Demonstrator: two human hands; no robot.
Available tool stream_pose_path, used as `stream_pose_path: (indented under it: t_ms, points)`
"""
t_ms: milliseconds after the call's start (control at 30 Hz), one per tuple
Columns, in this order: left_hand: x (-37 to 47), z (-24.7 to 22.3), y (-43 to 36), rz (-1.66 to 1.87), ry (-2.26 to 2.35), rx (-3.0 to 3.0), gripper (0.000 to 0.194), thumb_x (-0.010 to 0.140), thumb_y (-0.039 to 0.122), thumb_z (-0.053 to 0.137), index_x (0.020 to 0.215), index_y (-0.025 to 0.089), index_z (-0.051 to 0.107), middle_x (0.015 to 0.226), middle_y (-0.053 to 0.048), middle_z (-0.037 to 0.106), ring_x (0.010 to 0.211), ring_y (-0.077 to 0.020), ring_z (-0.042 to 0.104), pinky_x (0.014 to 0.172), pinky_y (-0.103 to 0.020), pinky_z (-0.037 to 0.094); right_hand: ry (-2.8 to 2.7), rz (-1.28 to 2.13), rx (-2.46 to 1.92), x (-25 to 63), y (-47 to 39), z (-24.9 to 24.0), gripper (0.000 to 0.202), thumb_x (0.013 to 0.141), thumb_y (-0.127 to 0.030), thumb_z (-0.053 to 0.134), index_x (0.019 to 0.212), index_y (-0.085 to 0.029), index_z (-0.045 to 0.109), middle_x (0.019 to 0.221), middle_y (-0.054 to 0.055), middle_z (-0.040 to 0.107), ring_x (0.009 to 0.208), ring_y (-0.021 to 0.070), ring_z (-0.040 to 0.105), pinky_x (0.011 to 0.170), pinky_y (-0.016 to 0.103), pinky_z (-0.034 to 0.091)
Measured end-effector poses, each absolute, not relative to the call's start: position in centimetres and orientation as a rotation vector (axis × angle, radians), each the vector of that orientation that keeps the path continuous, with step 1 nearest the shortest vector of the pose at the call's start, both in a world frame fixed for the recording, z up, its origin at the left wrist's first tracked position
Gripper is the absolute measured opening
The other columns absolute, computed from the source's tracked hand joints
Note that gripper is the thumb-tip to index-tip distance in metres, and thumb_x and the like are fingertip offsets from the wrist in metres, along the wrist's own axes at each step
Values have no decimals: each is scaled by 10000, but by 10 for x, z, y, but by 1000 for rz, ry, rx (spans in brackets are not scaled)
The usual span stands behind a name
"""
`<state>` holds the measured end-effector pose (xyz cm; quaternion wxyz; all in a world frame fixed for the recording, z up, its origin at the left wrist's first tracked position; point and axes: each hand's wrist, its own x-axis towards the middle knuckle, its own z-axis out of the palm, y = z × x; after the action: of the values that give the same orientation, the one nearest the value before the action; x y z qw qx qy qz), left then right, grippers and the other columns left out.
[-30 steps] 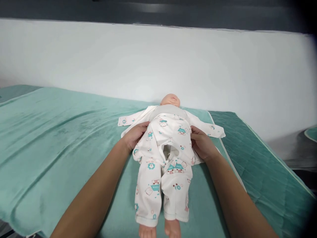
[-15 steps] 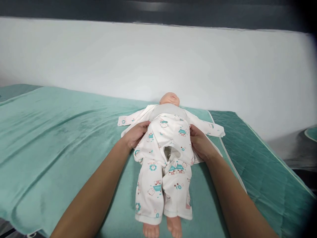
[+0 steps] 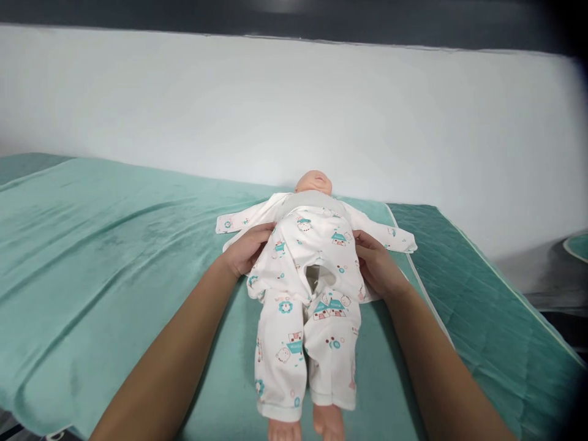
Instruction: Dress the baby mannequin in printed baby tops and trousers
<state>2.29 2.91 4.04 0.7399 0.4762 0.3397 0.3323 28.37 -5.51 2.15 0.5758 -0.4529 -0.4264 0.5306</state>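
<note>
A baby doll [image 3: 314,182] lies on its back with its bare feet towards me. Printed white baby pants [image 3: 294,257] cover its legs and reach up over its belly; a hole at the crotch gapes. At the left side of the waistband, my left hand [image 3: 249,250] is closed on the pants, its fingertips partly hidden behind the cloth. Opposite it, my right hand [image 3: 377,264] pinches the right side of the waist. Beneath the doll's back a matching white top [image 3: 379,231] lies spread, sleeves out to both sides. Grey cloth [image 3: 313,200] shows over the doll's chest.
A light green sheet [image 3: 114,245] with soft creases covers the bed under the doll. To the right is a darker green quilted pad [image 3: 468,282] with a pale edge. Behind the doll's head rises a white wall [image 3: 294,110], with a dark band along its top.
The pants and the doll's legs have shifted slightly to the right, and the crotch hole has changed shape a little. Both hands stay at the waist; the view has tilted slightly.
</note>
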Motion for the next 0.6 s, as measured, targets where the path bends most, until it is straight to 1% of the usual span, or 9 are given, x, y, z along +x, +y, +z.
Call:
stream_pose_path:
  t_ms: [67, 167, 267, 367, 500, 600]
  points:
    - [21, 44, 27, 701, 781, 1060, 304, 687, 181, 716, 988, 160, 673, 946, -67, 720, 791, -175, 655, 724, -300, 531, -1008, 1261, -1104, 288, -57, 23, 188, 724, -233, 703, 886, -235, 607, 845, -12, 658, 731, 156, 591, 662, 285, 469]
    - [19, 46, 26, 693, 907, 1099, 282, 672, 236, 763, 918, 172, 642, 817, -8, 665, 691, -124, 597, 661, -259, 493, -1025, 1272, -1195, 293, -58, 23, 193, 730, -279, 740, 844, -237, 590, 776, -34, 630, 647, 123, 538, 616, 262, 435]
    - [17, 44, 28, 716, 982, 1185, 299, 651, 256, 775, 895, 182, 618, 793, 21, 612, 638, -96, 543, 586, -229, 439, -1045, 1240, -1261, 298, -57, 19, 196, 741, -314, 753, 792, -231, 582, 684, -49, 572, 585, 104, 474, 562, 244, 386]
    - [15, 40, 30, 698, 1004, 1250, 262, 662, 261, 753, 861, 188, 598, 751, 37, 558, 584, -78, 482, 531, -218, 376, -1084, 1201, -1291, 302, -58, 16, 191, 762, -355, 736, 764, -231, 590, 650, -51, 547, 581, 106, 462, 545, 238, 360]
    - [13, 39, 30, 650, 966, 1288, 235, 690, 301, 727, 843, 183, 594, 739, 29, 542, 583, -83, 457, 527, -220, 349, -1245, 1229, -1345, 307, -60, 21, 181, 781, -402, 693, 754, -239, 618, 666, -36, 595, 641, 142, 524, 602, 264, 409]
    - [13, 42, 29, 621, 960, 1327, 219, 685, 286, 712, 826, 193, 574, 712, 40, 512, 564, -80, 425, 508, -214, 324, -1424, 1261, -1353, 309, -62, 29, 142, 768, -375, 681, 810, -239, 672, 796, -10, 672, 774, 184, 590, 738, 308, 470]
